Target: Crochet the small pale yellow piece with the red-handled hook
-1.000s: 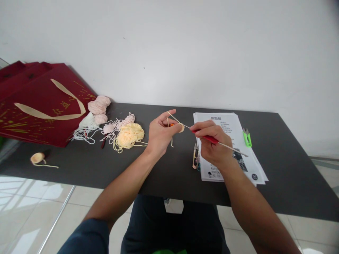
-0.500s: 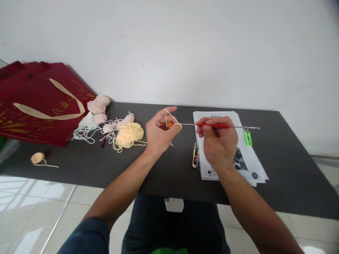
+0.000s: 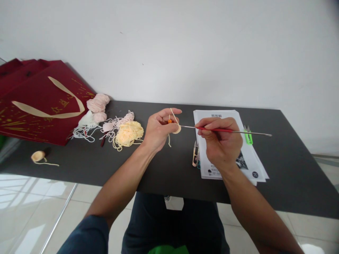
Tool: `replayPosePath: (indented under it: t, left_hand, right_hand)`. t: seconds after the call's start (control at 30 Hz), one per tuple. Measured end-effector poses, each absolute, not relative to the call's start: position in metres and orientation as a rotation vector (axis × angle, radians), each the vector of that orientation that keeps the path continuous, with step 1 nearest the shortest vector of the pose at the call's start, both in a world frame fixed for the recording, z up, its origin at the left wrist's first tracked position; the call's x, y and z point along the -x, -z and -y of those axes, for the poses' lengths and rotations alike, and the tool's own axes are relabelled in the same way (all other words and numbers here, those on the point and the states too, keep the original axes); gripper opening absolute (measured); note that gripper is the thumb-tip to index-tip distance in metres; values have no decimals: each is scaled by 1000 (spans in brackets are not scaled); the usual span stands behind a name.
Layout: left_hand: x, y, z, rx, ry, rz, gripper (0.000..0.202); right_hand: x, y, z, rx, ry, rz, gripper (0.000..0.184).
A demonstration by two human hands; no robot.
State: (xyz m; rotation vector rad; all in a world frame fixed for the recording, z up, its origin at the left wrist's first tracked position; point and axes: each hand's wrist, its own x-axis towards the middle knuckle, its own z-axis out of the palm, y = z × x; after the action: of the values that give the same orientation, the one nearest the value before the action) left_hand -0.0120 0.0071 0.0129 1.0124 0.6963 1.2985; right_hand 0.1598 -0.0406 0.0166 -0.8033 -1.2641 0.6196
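Observation:
My left hand [image 3: 161, 128] pinches a small round cream crochet piece [image 3: 177, 129] between thumb and fingers. Cream yarn runs up over the raised index finger, and a short tail hangs below. An orange bit [image 3: 170, 121], perhaps a stitch marker, shows by the fingers. In a pen-like grip, my right hand [image 3: 221, 137] is closed around a crochet hook [image 3: 221, 130] with a red handle and metal ends. The hook's left tip meets the crochet piece; its other end points right. A ball of yellow yarn [image 3: 129, 133] lies left of my left hand.
Printed sheets [image 3: 219, 169] lie under my right hand, with thread snips [image 3: 195, 155] at their left edge and green snips [image 3: 248, 135] at their right. Pink yarn [image 3: 97, 103] and red gift bags [image 3: 47, 106] stand left. A small cream crochet cup [image 3: 38, 156] sits near the front edge.
My right hand has moved slightly right and down, and the hook now tilts down to the right. The left hand has turned, so the round piece and its hanging tail show more.

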Motion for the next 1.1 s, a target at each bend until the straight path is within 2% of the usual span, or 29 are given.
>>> replayPosePath:
  t: [0.23, 0.37, 0.6, 0.77, 0.9, 1.1]
  left_hand:
    - [12, -13, -9, -942, -1323, -679, 40]
    - [10, -12, -8, -962, -1351, -700, 42]
    - [6, -6, -3, -985, -1421, -806, 22]
    - [4, -5, -3, -973, -1428, -755, 26]
    - [3, -5, -4, -985, -1442, -730, 41]
    - [3, -3, -4, -1016, -1470, -739, 48]
  right_hand:
    - [-159, -14, 38, 770, -660, 1245, 14]
    - [-155, -8, 30, 705, -863, 1081, 20]
    - [-147, 4, 24, 703, -1077, 927, 10]
    - [-141, 7, 25, 708, -1191, 804, 12]
    - [-138, 8, 25, 693, -1257, 723, 11]
    - [-141, 12, 24, 735, -1203, 806, 10]
